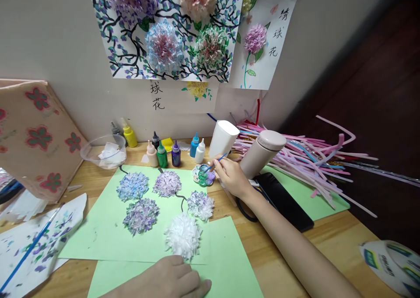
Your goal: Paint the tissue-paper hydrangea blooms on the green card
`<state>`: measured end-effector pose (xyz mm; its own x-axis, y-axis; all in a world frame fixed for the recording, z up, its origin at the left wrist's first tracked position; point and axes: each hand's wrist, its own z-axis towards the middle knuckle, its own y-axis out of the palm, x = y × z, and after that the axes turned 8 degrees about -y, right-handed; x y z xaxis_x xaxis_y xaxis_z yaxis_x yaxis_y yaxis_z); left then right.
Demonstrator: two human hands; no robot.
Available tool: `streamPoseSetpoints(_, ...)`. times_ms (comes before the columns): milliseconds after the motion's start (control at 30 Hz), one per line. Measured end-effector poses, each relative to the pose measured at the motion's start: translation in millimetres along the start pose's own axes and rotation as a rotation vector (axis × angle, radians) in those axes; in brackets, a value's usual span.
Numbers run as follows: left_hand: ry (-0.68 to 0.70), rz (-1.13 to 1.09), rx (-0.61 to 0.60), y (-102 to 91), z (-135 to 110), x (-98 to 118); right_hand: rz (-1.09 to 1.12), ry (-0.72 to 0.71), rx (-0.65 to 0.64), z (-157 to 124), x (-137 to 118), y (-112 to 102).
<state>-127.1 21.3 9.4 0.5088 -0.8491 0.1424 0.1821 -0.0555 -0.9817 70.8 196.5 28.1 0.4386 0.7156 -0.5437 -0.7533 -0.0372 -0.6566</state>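
My right hand [231, 175] pinches a thin blue paintbrush [220, 158], its lower end at the small flower-shaped paint palette [195, 173], which has green, teal and purple paint in it. My left hand [170, 280] rests on the light green paper [98, 241] with fingers loosely laid down, the nearest one touching the lower edge of a white tissue-paper flower [183, 236]. Around it on the paper sit several ruffled flowers: a blue-purple one [132, 186], a pink-purple one [167, 183], a dark purple one [141, 216] and a partly coloured one [200, 205].
Small paint bottles [162, 154], a white container [224, 138] and a plastic bowl [104, 151] line the back. A tumbler [262, 151], a phone [284, 201] and pipe cleaners [305, 162] lie right. Paint-stained paper [55, 241] with another brush [29, 250] is left.
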Motion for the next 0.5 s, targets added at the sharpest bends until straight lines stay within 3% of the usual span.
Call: streamPoseSetpoints(500, 0.005, -0.044, 0.039, 4.9, -1.7, -0.5, -0.019, -0.014, 0.031, 0.3, -0.4, 1.7)
